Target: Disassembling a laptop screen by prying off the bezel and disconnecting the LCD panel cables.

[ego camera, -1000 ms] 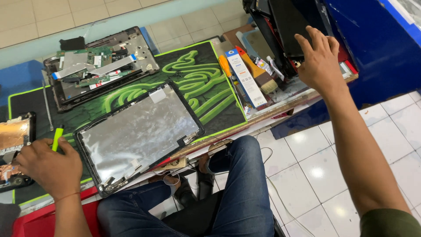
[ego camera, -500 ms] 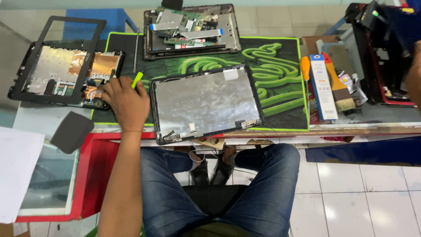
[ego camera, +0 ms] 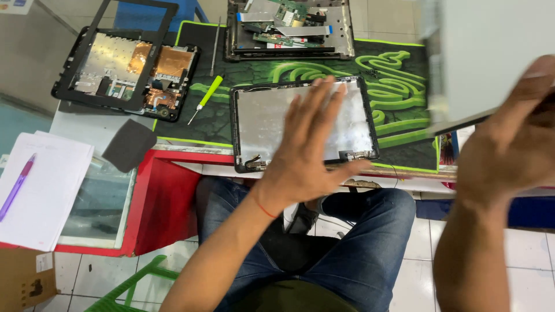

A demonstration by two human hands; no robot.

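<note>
My left hand [ego camera: 306, 156] hovers open, fingers spread, over a laptop lid shell [ego camera: 260, 118] with a silvery inside that lies face up on the black and green mat [ego camera: 399, 95]. I cannot tell whether it touches the shell. My right hand [ego camera: 509, 144] grips the lower edge of a flat light grey screen panel [ego camera: 491, 52], held tilted above the mat's right end. A green-handled screwdriver [ego camera: 203, 97] lies on the mat left of the shell, out of either hand.
An opened laptop base [ego camera: 289, 29] with circuit boards sits at the back. At the left lie a keyboard frame [ego camera: 124, 72] with copper parts, a dark foam pad [ego camera: 130, 144], papers [ego camera: 49, 185] with a purple pen [ego camera: 16, 186] and a cardboard box [ego camera: 26, 280].
My left hand has let go of the green screwdriver and moved right over the lid shell. My right hand has come in from the right carrying the grey panel.
</note>
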